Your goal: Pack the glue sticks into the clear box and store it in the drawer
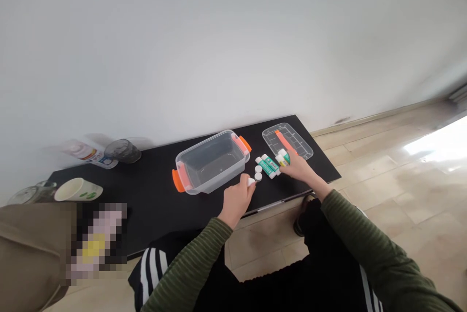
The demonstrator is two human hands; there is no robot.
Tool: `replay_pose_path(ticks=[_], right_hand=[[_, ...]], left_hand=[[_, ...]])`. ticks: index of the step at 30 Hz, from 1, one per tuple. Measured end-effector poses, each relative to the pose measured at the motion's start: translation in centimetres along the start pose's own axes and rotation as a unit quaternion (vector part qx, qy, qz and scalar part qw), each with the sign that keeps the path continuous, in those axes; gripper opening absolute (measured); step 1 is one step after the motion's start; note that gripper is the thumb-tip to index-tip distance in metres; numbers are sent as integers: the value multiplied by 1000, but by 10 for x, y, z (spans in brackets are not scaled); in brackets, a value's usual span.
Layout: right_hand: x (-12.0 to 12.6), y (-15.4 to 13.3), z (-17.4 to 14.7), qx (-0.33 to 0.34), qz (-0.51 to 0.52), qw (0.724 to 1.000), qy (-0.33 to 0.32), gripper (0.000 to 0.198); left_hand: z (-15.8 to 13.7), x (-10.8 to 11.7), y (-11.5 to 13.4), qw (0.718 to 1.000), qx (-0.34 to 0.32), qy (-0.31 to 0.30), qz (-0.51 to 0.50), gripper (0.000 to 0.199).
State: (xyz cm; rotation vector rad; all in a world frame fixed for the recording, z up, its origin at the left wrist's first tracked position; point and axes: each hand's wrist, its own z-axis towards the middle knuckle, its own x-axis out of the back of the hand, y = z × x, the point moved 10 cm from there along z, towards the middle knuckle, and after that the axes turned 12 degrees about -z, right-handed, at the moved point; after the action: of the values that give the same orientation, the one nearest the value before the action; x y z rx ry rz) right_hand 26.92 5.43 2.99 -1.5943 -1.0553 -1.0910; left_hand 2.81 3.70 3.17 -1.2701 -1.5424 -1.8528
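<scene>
My left hand (pixel 236 200) is closed around a small white cylinder (pixel 251 181); only its end shows, beside two round white ends (pixel 258 173) on the table. My right hand (pixel 297 167) is closed on green-and-white glue sticks (pixel 283 157), held over the table; the fingers hide how many. Between the hands, several more green-and-white glue sticks (pixel 268 166) lie side by side. Behind my left hand stands an open clear plastic box (pixel 207 186) with orange handles, and nothing shows inside. Past my right hand lies its clear lid (pixel 269 136) with an orange strip.
The black table (pixel 153 200) runs along a white wall (pixel 226 49). To the left are a dark glass (pixel 123 151), a white bottle (pixel 85 152) on its side, and a paper cup (pixel 78 189). A person's brown sleeve (pixel 31 253) and blurred-out area occupy the lower left.
</scene>
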Motion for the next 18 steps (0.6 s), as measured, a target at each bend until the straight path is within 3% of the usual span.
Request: replay_pose_path(ticks=[3,8,18], right_hand=[[-2,3,18,-19,42,998,41,59],[-18,-16,25,2,19,998,54,58],[-34,-30,25,37,-37,996,79,48]], left_hand=[[16,-25,0,995,2,-45,90,37],[32,-37,-20,989,59,-38,132,40],[27,-40,-28,991,117,-55,31,52]])
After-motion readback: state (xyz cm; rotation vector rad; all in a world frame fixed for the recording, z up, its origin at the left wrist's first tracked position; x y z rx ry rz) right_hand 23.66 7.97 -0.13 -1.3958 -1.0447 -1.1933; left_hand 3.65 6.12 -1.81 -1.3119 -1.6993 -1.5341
